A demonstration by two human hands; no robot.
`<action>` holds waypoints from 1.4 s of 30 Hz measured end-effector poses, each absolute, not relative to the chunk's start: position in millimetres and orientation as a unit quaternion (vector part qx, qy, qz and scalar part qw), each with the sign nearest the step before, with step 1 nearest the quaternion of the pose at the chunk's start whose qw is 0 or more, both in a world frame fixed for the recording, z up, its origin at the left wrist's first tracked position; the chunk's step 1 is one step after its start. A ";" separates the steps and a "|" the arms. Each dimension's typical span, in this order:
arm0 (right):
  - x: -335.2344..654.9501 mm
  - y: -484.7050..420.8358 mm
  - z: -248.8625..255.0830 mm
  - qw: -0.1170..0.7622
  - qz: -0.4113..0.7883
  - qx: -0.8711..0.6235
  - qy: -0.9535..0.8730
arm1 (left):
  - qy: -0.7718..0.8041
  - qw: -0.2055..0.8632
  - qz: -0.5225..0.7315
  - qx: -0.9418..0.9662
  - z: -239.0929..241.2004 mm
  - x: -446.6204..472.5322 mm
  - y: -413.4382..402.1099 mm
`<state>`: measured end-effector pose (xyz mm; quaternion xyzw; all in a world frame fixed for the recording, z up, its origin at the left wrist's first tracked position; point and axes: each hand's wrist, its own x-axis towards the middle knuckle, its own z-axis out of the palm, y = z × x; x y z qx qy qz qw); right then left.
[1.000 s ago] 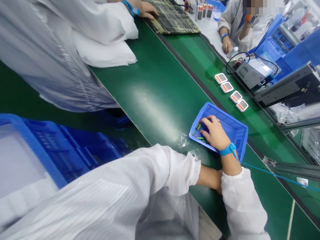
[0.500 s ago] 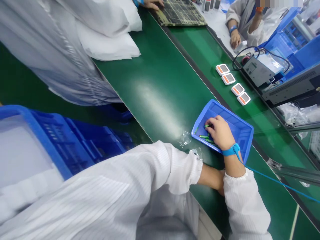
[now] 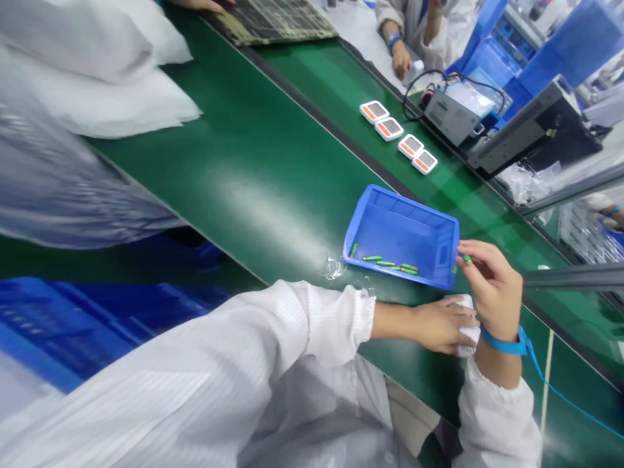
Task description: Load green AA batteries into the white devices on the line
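Note:
My left hand (image 3: 439, 325) rests over a white plastic device (image 3: 467, 325) on the green bench, its fingers curled across it. Just above that device, my right hand (image 3: 494, 283) wears a blue wrist strap. It pinches a small green battery (image 3: 468, 259) between thumb and fingers, and a second bit of green shows by the fingertips. Left of the right hand stands a shallow blue bin (image 3: 400, 227), with several green batteries (image 3: 385, 263) lying along its near side.
Several white and orange devices with grey screens (image 3: 411, 145) lie on the green belt beyond. Clear plastic scraps (image 3: 335, 266) lie beside the bin. A metal box with cables (image 3: 451, 117) and a monitor (image 3: 531, 130) stand behind. A co-worker's hand (image 3: 402, 60) is across the belt.
My right hand has left the inside of the bin and moved right and down, carrying a battery to the white device. The left hand, hidden before behind the right arm, now shows.

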<state>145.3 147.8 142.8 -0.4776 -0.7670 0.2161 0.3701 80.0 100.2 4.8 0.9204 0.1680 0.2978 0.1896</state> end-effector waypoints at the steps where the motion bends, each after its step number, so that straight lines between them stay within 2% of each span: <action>1: 169.4 134.2 140.7 0.379 0.196 -0.502 -0.752 | 0.119 0.183 0.308 0.926 2.9 80.6 100.6; 3: 217.8 106.1 124.7 0.386 0.160 -0.558 -0.717 | 0.077 0.184 0.327 0.924 1.2 79.7 102.5; 7: 290.7 57.6 70.7 0.390 0.139 -0.668 -0.618 | 0.187 0.245 0.321 0.895 6.8 74.2 105.1; 12: 307.1 36.4 37.3 0.374 0.150 -0.683 -0.609 | 0.240 0.324 0.303 0.863 10.8 70.5 103.9; 15: 298.9 39.6 34.2 0.357 0.176 -0.681 -0.615 | 0.231 0.343 0.318 0.853 6.4 71.4 105.7; 19: 293.8 40.8 29.8 0.386 0.209 -0.693 -0.572 | 0.225 0.352 0.340 0.843 1.0 72.3 108.4; 22: 294.3 36.7 33.0 0.396 0.186 -0.691 -0.575 | 0.228 0.356 0.335 0.842 0.6 71.5 108.9; 36: 285.8 23.2 58.3 0.306 0.152 -0.683 -0.645 | 0.233 0.366 0.313 0.845 4.4 69.4 108.8; 42: 283.4 24.9 54.3 0.314 0.155 -0.661 -0.664 | 0.231 0.368 0.323 0.841 3.7 69.8 109.3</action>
